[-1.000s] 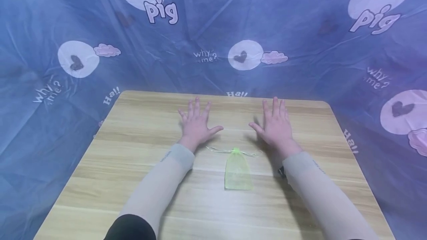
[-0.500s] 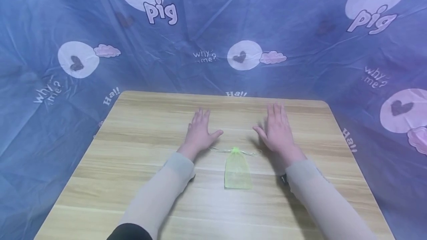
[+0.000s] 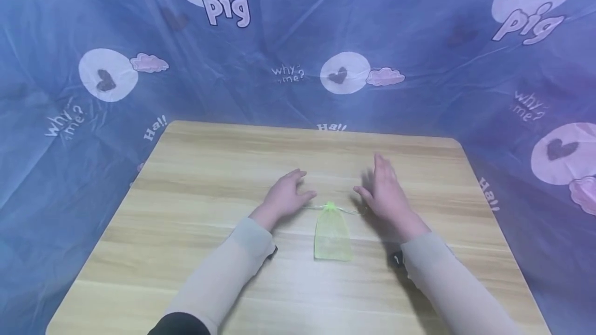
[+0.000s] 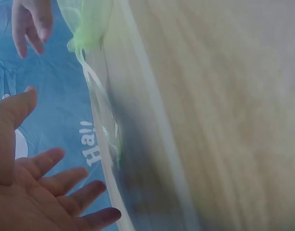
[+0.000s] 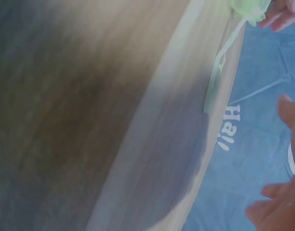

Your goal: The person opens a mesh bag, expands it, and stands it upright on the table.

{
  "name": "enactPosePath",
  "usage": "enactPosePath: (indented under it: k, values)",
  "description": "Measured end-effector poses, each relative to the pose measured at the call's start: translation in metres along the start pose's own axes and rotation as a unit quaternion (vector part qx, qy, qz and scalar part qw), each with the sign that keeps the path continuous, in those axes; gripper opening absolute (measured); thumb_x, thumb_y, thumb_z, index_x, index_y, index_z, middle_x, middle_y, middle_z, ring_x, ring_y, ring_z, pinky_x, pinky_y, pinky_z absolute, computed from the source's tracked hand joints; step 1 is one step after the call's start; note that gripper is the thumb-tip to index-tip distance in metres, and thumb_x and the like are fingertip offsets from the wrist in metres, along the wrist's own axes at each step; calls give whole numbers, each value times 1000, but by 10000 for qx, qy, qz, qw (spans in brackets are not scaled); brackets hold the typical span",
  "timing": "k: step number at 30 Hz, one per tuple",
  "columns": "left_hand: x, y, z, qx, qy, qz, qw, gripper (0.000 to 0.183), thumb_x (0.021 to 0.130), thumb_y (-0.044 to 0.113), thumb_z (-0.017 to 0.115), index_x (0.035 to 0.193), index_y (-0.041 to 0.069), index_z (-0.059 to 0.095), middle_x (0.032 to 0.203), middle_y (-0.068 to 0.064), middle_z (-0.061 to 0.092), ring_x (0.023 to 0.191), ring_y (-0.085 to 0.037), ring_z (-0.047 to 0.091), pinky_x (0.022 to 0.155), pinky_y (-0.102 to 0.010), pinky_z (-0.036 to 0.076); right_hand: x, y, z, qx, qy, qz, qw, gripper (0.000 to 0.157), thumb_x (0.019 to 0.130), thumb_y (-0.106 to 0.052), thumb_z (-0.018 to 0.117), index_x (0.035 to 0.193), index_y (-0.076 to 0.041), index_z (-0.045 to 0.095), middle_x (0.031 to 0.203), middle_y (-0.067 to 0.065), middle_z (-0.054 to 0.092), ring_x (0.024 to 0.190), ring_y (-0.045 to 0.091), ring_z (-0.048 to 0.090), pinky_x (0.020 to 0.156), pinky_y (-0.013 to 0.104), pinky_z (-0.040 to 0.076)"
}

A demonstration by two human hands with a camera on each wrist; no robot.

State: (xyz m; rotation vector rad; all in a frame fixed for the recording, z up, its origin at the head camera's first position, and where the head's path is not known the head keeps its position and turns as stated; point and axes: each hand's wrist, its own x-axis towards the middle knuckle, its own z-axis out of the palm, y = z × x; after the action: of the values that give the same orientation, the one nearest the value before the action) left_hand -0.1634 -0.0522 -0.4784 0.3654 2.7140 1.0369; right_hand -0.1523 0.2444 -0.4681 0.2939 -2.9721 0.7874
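A small sheer light-green drawstring pouch (image 3: 332, 237) lies flat on the wooden table, its gathered neck toward the far side and pale cords spreading out to both sides. Left of the neck, near the cord end, is my left hand (image 3: 285, 195), its fingers spread and slightly bent with nothing between them; the left wrist view shows its palm side (image 4: 37, 192). On the other side my right hand (image 3: 389, 193) hovers with fingers nearly straight and thumb apart, also holding nothing. In the right wrist view the pouch's neck (image 5: 251, 9) and cord appear at the top.
The wood-grain table (image 3: 186, 180) has rounded far corners. Behind and beside it hangs a blue printed cloth (image 3: 288, 25) with white shapes and lettering. Dark bands show at both sleeve cuffs.
Both hands have drawn back from the table's far part toward the pouch. My left hand has turned inward, its fingers bending toward the cord. The pouch stays in place.
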Motion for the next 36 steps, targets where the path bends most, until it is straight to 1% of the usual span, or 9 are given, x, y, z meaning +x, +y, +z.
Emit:
enactPosePath:
  k: [4, 6, 9, 12, 15, 20, 26, 30, 36]
  values:
    - [1, 1, 4, 17, -63, -35, 10000, 70, 101, 46, 70, 157, 10, 49, 157, -12, 53, 147, -34, 47, 122, -50, 33, -3, 0, 1, 339, -362, 101, 9987, 109, 99, -30, 76, 167, 1, -4, 170, 34, 8, 156, 56, 11, 124, 65, 12]
    - [0, 1, 5, -8, -105, -48, 9999, 68, 101, 44, 70, 156, 10, 50, 153, -11, 58, 143, -33, 51, 121, -50, 36, -4, -1, 2, 431, -546, 81, 9975, 108, 98, -29, 77, 167, 2, 0, 170, 34, 13, 155, 54, 16, 124, 64, 14]
    - [-1, 2, 6, -30, -157, 13, 9999, 63, 101, 41, 71, 155, 11, 53, 151, -11, 60, 141, -32, 54, 120, -50, 37, -7, -3, 4, 415, -786, -2, 9960, 102, 97, -29, 78, 167, 3, 10, 167, 32, 25, 153, 52, 26, 124, 63, 19]
    - [-2, 3, 8, -46, -200, 152, 9997, 59, 101, 36, 72, 152, 12, 56, 150, -10, 61, 140, -31, 55, 120, -49, 38, -10, -4, 8, 379, -937, -78, 9949, 93, 97, -29, 78, 165, 4, 23, 160, 31, 40, 148, 50, 38, 122, 63, 24]
    - [-3, 4, 10, -47, -248, 263, 9993, 55, 101, 34, 72, 149, 11, 60, 147, -10, 63, 138, -30, 57, 119, -49, 39, -12, -4, 12, 378, -972, -206, 9943, 80, 97, -26, 78, 158, 5, 38, 150, 29, 53, 140, 49, 49, 119, 63, 32]
    - [-4, 6, 13, -44, -316, 307, 9990, 50, 100, 33, 73, 145, 12, 63, 142, -8, 66, 134, -29, 60, 117, -49, 41, -15, -4, 16, 361, -935, -473, 9938, 53, 96, -20, 79, 141, 3, 62, 134, 23, 67, 126, 44, 62, 111, 60, 44]
    - [-2, 9, 16, -221, -462, 239, 9984, 42, 99, 28, 74, 138, 13, 68, 132, -4, 72, 123, -24, 66, 110, -46, 48, -15, -6, 19, 383, -886, -726, 9927, 36, 93, -14, 81, 125, -1, 73, 123, 17, 73, 117, 38, 68, 107, 57, 48]
    - [1, 11, 18, -250, -605, 287, 9974, 35, 98, 26, 75, 131, 13, 72, 120, -3, 75, 113, -21, 69, 104, -43, 52, -15, -8, 20, 424, -910, -799, 9917, 31, 90, -13, 84, 118, -4, 77, 114, 13, 76, 108, 34, 71, 101, 55, 53]
    - [2, 16, 19, -75, -760, 273, 9967, 29, 98, 25, 76, 124, 12, 76, 113, -1, 77, 106, -18, 70, 99, -39, 54, -15, -11, 23, 377, -1099, -814, 9899, 25, 89, -16, 85, 111, -5, 80, 104, 7, 76, 97, 26, 71, 92, 50, 57]
